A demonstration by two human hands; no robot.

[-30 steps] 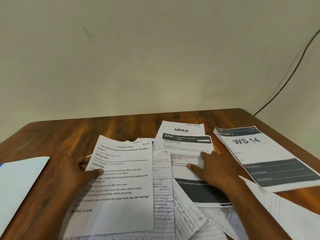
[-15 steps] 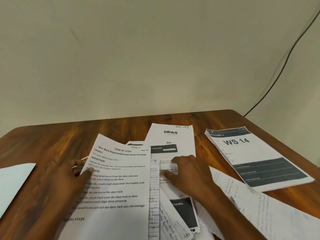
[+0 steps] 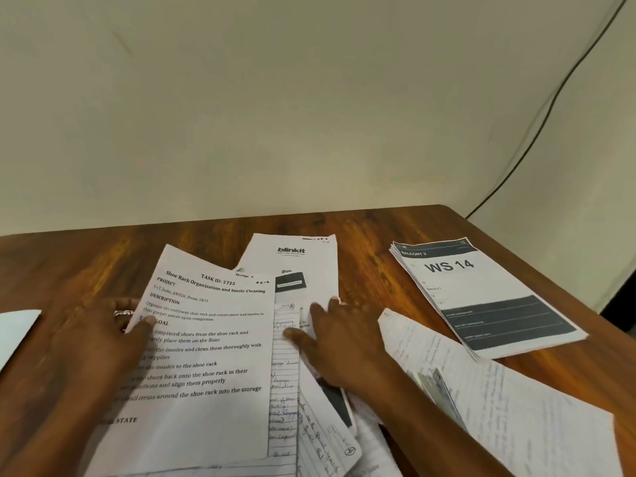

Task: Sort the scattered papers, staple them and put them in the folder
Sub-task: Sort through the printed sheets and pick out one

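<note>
The lower edge of the printed task sheet (image 3: 203,366) is running out of view, and its left margin is lying hidden under the left hand (image 3: 99,342), so several line beginnings are unreadable. The handwritten lined pages (image 3: 285,390) beneath it are showing only as narrow strips, their writing too small to make out.

The task sheet is lying with its long axis running away from the person, its heading at the far end and tilted slightly to the right. The left hand is holding its left edge, thumb pressing on top and the fingers hidden underneath, so the sheet is stretching out to the right of that grip.

The right hand (image 3: 340,342) is resting flat with fingers spread wide and straight on the overlapping papers in the middle of the wooden worktop (image 3: 361,235), fingertips touching a lined page just below the blinkit sheet (image 3: 292,259). A WS 14 stack (image 3: 481,294) is lying apart at the right, pointing away and leftward. A loose handwritten sheet (image 3: 509,404) is lying beside the right forearm, and a pale sheet (image 3: 15,332) is cut off at the left.
</note>
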